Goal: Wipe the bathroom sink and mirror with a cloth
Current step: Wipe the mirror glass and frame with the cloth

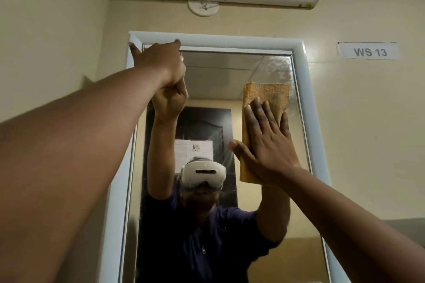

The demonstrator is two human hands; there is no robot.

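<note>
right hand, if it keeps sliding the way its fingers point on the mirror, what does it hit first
The right hand points up and slightly left along the mirror. Pushing the cloth ahead of it, it would likely meet the top of the white frame first.

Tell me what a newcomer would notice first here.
First, the right hand pressing an orange cloth flat against the mirror, right of its centre. Next, the left hand resting on the top left corner of the white frame. Then the smeared patch at the mirror's upper right, and the "WS 13" label on the wall to the right.
</note>
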